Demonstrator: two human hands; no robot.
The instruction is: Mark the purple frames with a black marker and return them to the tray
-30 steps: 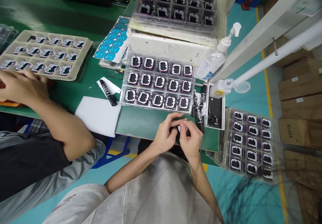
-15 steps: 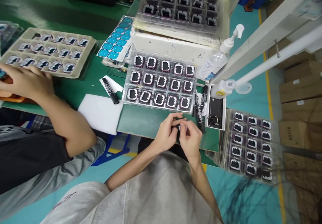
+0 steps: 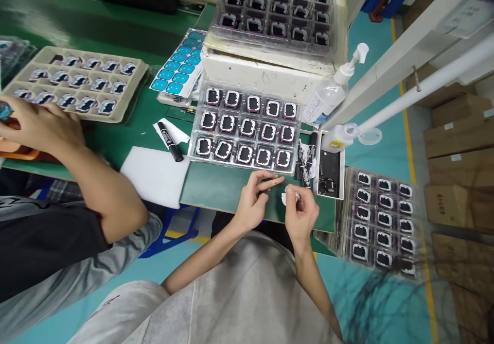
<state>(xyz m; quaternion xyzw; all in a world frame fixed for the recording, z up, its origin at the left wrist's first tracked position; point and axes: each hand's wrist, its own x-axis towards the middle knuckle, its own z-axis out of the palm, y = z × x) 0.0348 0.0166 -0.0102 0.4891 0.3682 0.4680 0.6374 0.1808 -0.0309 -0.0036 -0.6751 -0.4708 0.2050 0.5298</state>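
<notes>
Over the front edge of the green table, my left hand (image 3: 251,203) is open, its index finger stretched out to the right and nothing visible in it. Beside it, my right hand (image 3: 303,214) pinches a small crumpled white tissue (image 3: 289,198) between thumb and fingers. A gap separates the two hands. Just beyond them lies a clear plastic tray (image 3: 241,165) with rows of dark square parts (image 3: 244,154) with white frames. Black markers (image 3: 303,171) and more white scraps lie right of that tray, close to my right hand.
A white cloth (image 3: 154,176) and another black marker (image 3: 170,140) lie to the left. A pump bottle (image 3: 328,94) and an open box (image 3: 341,179) stand at right. Filled trays (image 3: 351,215) are stacked beyond the table edge. A co-worker's arm (image 3: 104,189) reaches in from the left.
My hands, close together before, have come apart. The right hand has moved to the right, and the white tissue in it shows more clearly. My left hand has stayed nearly in place.
</notes>
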